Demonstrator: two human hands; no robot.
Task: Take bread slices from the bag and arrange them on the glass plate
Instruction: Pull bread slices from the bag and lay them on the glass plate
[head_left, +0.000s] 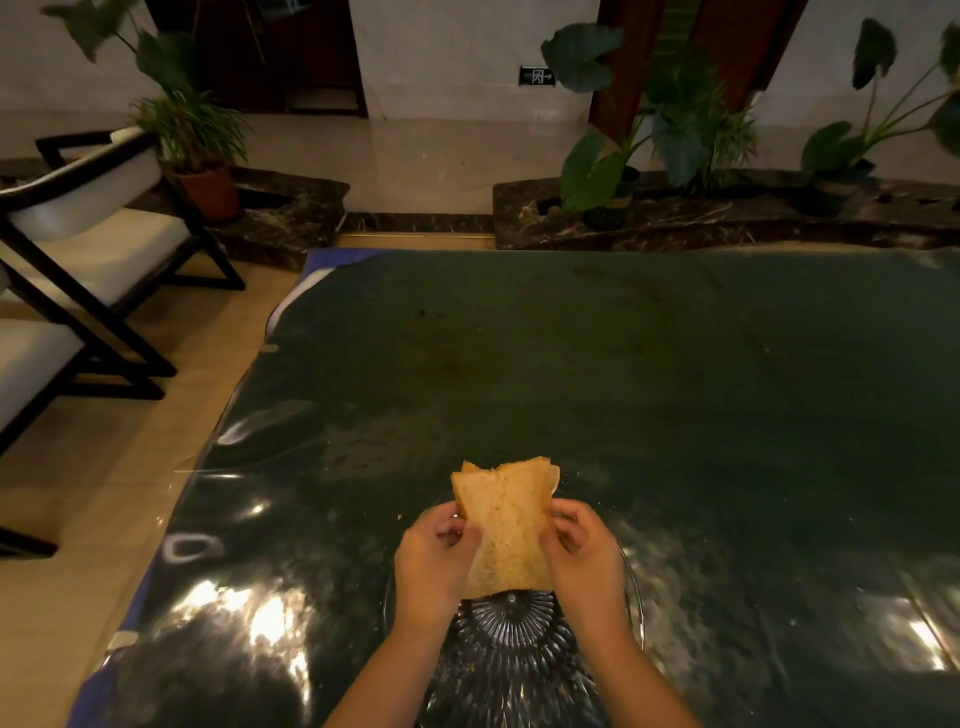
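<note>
Left hand (436, 558) and right hand (582, 556): both closed in a fingertip pinch on opposite side edges of the bread slices (506, 530), apparently two or more pressed together, judging by the doubled crust line at the top, and held upright above the far half of the glass plate (511, 670). Two-sided grip judged to serve for keeping soft, sagging bread from folding and for peeling one slice off over the plate. Beyond the plate: glossy dark table cover (623, 374) only; bag not in view, no slice visible on the plate's ribbed glass.
</note>
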